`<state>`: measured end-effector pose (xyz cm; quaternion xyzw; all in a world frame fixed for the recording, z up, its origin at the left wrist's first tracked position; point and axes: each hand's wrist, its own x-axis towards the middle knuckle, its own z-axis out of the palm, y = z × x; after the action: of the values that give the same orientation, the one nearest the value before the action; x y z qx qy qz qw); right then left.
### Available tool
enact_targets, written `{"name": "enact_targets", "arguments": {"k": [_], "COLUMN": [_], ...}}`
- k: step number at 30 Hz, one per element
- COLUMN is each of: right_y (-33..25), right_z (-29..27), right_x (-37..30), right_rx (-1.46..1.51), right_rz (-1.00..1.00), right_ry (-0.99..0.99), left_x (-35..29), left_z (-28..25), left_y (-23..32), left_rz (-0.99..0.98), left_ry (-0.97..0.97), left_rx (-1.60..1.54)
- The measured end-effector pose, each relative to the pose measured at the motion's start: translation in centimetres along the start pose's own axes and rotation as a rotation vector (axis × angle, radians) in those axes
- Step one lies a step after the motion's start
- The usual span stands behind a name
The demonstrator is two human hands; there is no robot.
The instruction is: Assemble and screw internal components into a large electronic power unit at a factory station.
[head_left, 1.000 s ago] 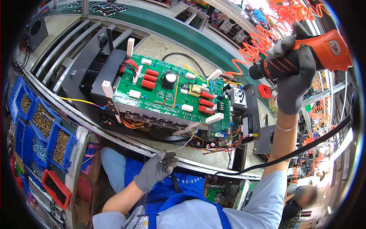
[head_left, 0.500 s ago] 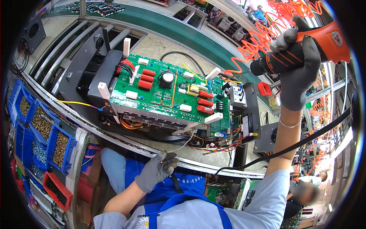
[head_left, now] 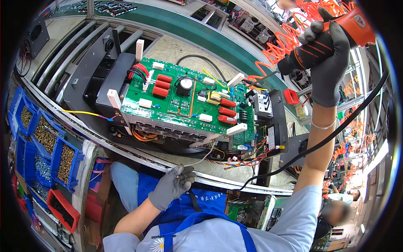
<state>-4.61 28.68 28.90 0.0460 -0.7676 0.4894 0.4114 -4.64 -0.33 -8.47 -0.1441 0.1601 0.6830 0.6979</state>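
In my gloved right hand (head_left: 329, 63) is a power screwdriver (head_left: 313, 51) with an orange rear and a black front. It is raised at the upper right, its long thin bit slanting down-left toward the far right corner post of a green circuit board (head_left: 172, 90). Whether the bit tip touches anything I cannot tell. The board, with red and white components, lies on top of a dark metal chassis (head_left: 94, 80). My gloved left hand (head_left: 171, 187) is low in front of the bench edge, fingers curled; what they hold, if anything, is hidden. A thin grey wire (head_left: 201, 158) ends close beside those fingers.
Blue bins (head_left: 67, 161) of screws and a red bin (head_left: 63, 210) stand at the left. Rollers (head_left: 63, 54) run beyond the chassis. Orange coiled hoses (head_left: 289, 40) hang at the upper right. A black cable (head_left: 310, 153) crosses near my right arm. Another person (head_left: 336, 214) is at lower right.
My right hand and the power screwdriver have moved slightly upward, and more of the bit shows. The black cable has shifted. My left hand has stayed nearly still.
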Motion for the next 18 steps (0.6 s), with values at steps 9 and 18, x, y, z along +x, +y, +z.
{"name": "enact_targets", "arguments": {"k": [9, 18], "right_y": [0.5, 1.3], "right_z": [-0.7, -1.3], "right_x": [0.9, 1.9], "right_rx": [0.002, -0.002], "right_rz": [0.03, 0.035], "right_ry": [-0.045, -0.02], "left_x": [0.3, 0.7], "left_z": [-0.3, -0.5], "left_y": [0.0, -0.1], "left_rz": [-0.009, -0.011], "left_ry": [-0.021, -0.007], "left_rx": [-0.025, -0.042]}}
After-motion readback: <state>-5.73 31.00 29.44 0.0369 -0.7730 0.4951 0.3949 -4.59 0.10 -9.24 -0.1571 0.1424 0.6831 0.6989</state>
